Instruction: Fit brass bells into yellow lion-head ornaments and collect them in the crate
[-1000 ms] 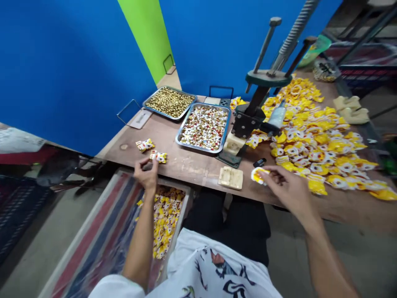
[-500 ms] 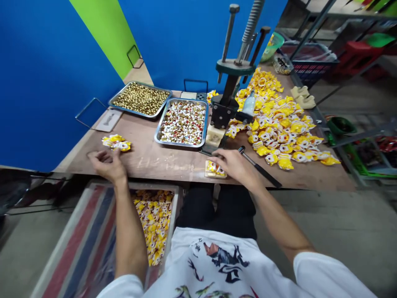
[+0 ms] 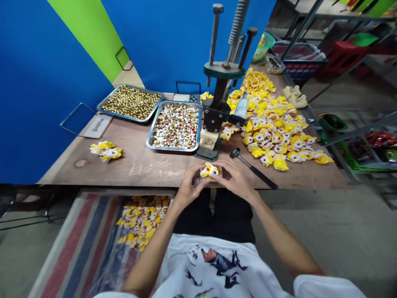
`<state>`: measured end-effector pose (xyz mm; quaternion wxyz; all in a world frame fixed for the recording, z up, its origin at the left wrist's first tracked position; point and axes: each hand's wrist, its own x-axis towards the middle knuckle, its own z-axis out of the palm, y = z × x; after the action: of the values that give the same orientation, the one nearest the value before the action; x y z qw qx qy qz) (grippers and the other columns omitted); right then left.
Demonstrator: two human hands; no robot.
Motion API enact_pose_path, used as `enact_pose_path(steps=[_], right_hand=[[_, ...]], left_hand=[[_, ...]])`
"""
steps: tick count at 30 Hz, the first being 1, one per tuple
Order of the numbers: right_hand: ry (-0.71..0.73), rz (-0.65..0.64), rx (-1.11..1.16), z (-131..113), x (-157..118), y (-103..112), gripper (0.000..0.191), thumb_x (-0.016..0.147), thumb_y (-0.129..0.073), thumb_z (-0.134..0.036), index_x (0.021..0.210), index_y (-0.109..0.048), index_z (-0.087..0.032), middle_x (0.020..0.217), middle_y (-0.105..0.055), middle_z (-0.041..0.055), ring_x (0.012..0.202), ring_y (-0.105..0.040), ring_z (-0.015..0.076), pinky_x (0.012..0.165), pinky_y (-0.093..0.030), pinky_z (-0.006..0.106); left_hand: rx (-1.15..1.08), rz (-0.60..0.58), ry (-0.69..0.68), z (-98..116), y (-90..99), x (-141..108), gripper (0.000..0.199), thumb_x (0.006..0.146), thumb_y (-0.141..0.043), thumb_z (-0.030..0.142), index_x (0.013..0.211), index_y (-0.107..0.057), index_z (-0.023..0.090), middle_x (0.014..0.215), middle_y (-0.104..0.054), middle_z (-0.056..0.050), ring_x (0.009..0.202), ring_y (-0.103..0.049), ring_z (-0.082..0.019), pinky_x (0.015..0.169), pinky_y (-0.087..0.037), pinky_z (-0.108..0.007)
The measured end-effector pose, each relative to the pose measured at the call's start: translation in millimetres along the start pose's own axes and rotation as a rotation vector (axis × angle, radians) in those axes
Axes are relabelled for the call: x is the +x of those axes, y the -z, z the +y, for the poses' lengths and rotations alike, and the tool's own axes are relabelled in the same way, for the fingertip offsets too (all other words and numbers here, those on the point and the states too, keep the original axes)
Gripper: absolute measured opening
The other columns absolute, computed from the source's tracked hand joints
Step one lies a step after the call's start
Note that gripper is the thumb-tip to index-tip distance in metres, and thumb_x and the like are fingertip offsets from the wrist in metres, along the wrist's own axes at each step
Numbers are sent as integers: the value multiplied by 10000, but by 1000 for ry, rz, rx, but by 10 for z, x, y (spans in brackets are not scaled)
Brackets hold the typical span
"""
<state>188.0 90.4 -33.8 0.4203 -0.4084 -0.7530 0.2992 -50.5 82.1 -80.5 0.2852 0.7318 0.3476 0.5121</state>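
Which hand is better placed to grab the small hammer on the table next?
Right hand: it is closer to the black-handled hammer lying on the table; the left hand is farther, and both hold the yellow wrapper.

Nothing can be read. The white card [image 3: 98, 126] left of the steel tray [image 3: 173, 150] carries dark print too small to make out. The yellow wrappers [image 3: 273, 136] right of the tray show printed marks, but no letters are legible. Faint pale marks on the bench [image 3: 149, 169] in front of the tray cannot be read either.
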Motion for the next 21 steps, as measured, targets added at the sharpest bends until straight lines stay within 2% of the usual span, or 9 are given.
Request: enact_pose_path(steps=[3, 6, 8, 10, 12, 14, 16, 19, 21], right_hand=[[-165, 40, 234, -75, 179, 37, 353, 1045, -783, -552, 1272, -788, -282, 1243, -817, 57, 1107, -781, 260, 999, -650, 409], [-332, 25, 359, 7, 440, 35, 464, 1027, -734, -700, 1052, -805, -242, 1017, -809, 27, 907, -764, 221, 786, -642, 323], [-409, 2, 396, 121, 600, 22, 618, 977, -698, -832, 900, -766, -223, 842, -758, 17, 756, -717, 198, 641, -595, 297], [-463, 11, 465, 231, 708, 11, 725, 903, -670, -944, 872, -725, -222, 775, -734, 15, 677, -692, 184, 563, -566, 287], [-458, 17, 554, 311, 758, 1, 726, 837, -751, -943, 987, -718, -233, 855, -784, 25, 752, -742, 195, 616, -614, 289], [-413, 20, 607, 362, 773, -22, 693, 795, -887, -835, 1117, -696, -251, 961, -825, 30, 871, -780, 205, 715, -659, 302], [-383, 82, 608, 400, 783, -63, 665, 783, -949, -743, 1135, -674, -250, 962, -831, 28, 864, -774, 196, 734, -659, 303], [-376, 194, 583, 457, 809, -121, 662, 798, -926, -741, 1147, -692, -229, 939, -825, 44, 815, -754, 193, 717, -646, 313], [-359, 169, 559, 501, 818, -105, 700, 787, -925, -732, 1217, -715, -222, 997, -830, 68, 885, -774, 223, 750, -655, 341]], left_hand=[[-35, 38, -31, -13, 126, 120, 624, 1002, -850, 291, 1575, -603, 296, 1576, -651, -166, 1413, -706, -320, 1116, -675, -494], [-65, 27, 18, -15, 188, 296, 590, 973, -881, 335, 1521, -668, 284, 1598, -630, -172, 1319, -752, -303, 1034, -711, -452], [-130, 43, 120, -23, 166, 415, 600, 941, -916, 373, 1488, -692, 272, 1400, -744, -139, 1108, -809, -247, 989, -714, -417], [-227, 128, 248, -27, 89, 517, 575, 902, -948, 420, 1402, -721, 252, 1150, -792, -87, 926, -803, -199, 883, -706, -347], [-304, 271, 364, -21, -31, 599, 541, 855, -980, 454, 1278, -730, 227, 985, -771, -47, 838, -773, -170, 785, -670, -282], [-343, 417, 427, -10, -173, 665, 587, 787, -1022, 472, 1210, -709, 210, 933, -749, -30, 812, -756, -156, 757, -647, -259], [-354, 499, 454, -9, -312, 718, 670, 735, -1049, 491, 1219, -687, 202, 1028, -765, -56, 846, -772, -162, 802, -665, -287], [-333, 561, 463, -29, -482, 778, 778, 695, -1055, 550, 1255, -645, 202, 1288, -748, -132, 920, -802, -186, 854, -699, -344], [-270, 597, 460, -39, -564, 812, 745, 743, -1020, 575, 1248, -622, 200, 1315, -733, -145, 935, -803, -194, 849, -708, -351]])
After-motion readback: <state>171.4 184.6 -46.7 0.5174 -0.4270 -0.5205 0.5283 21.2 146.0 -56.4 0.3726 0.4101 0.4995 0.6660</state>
